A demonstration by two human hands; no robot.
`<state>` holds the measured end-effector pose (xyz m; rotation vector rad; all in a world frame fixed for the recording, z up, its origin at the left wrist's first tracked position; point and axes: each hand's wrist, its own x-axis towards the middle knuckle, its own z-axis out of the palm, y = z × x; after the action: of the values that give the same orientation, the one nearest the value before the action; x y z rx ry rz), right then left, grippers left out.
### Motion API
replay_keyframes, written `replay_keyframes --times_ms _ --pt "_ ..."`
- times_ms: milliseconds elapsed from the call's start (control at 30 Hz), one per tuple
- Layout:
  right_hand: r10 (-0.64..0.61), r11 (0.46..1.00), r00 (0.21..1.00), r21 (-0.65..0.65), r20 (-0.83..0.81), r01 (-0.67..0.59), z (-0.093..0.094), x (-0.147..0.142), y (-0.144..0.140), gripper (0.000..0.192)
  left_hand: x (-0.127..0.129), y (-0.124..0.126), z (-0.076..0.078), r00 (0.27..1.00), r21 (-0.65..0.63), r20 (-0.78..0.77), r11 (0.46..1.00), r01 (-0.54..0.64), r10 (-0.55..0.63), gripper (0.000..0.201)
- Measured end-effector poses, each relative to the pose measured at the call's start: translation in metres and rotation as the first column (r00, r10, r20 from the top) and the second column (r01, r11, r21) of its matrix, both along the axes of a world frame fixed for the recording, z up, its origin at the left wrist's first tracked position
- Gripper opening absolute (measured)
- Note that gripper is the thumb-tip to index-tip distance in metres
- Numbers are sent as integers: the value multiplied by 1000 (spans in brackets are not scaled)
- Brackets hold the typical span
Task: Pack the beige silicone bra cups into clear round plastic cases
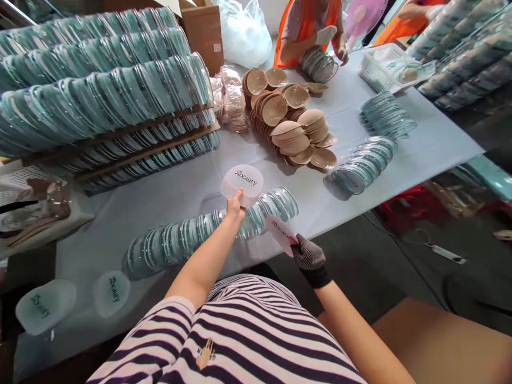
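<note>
At the near edge of the table (pixel 168 197), just beyond a striped shirt (pixel 240 330): right hand (pixel 309 257), in a dark knit glove, fingers pinched shut on a pale printed case half (pixel 281 233), held off the edge over the floor. Left hand (pixel 235 206), bare, fingers closed on the lower rim of a frosted printed lid (pixel 242 183), raised above a long toppled row of clear teal-tinted cases (pixel 212 226) that lies along the near edge. Near left corner: two loose frosted lids (pixel 72 300), print up, flat on the cloth, side by side. Left side: wooden racks (pixel 104 101) packed with upright rows of the same clear cases, several tiers. Table middle, further back: a heap of beige moulded cups (pixel 292 122), stacked and overlapping. Right of the heap: two short rows of clear cases (pixel 372 144), leaning. Far edge: a co-worker in an orange vest (pixel 308 26), hands on another stack of cases. Far right corner: a white mesh basket (pixel 380 66). Far left corner: a cardboard box (pixel 204 32) and a white plastic bag (pixel 244 32) beside it.
</note>
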<state>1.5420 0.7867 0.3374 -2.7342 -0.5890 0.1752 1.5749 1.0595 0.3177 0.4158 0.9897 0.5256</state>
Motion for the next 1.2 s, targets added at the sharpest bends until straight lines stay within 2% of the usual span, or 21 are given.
replay_keyframes --times_ms 67,133,233,367,533,700,833,900,1100,1200 --pt "80 987 994 -131 -71 -89 -8 -20 3 37 1 -1 -8 1000 -15 4 1000 20 -20 32" --pt "82 966 986 -231 -146 -115 -15 -24 21 39 0 -3 -13 999 -18 9 999 32 -32 33" --pt "72 938 968 -313 -239 -147 -17 -8 62 41 -2 -5 -18 998 -9 18 998 59 -59 32" --pt "42 921 953 -359 -299 -153 -3 16 96 38 -3 -5 -19 998 0 2 998 66 -66 34" --pt "73 881 951 -428 -300 -203 9 21 91 35 -3 -5 -23 997 -29 -16 997 69 -69 35" --pt "110 913 953 -350 -281 -209 7 26 98 34 -4 -5 -25 997 -44 -18 996 72 -73 29" --pt "141 910 941 -334 -307 -245 5 30 103 35 -5 -4 -23 996 -70 -39 995 71 -74 34" --pt "135 910 942 -339 -309 -241 -2 32 104 35 -5 -4 -21 997 -69 -29 995 74 -76 36" --pt "117 904 915 -340 -386 -259 -41 24 105 38 -6 -5 -18 998 -64 -22 996 64 -65 34" --pt "138 897 908 -339 -395 -283 -47 19 104 38 -6 -4 -19 997 -66 -31 996 62 -64 35"
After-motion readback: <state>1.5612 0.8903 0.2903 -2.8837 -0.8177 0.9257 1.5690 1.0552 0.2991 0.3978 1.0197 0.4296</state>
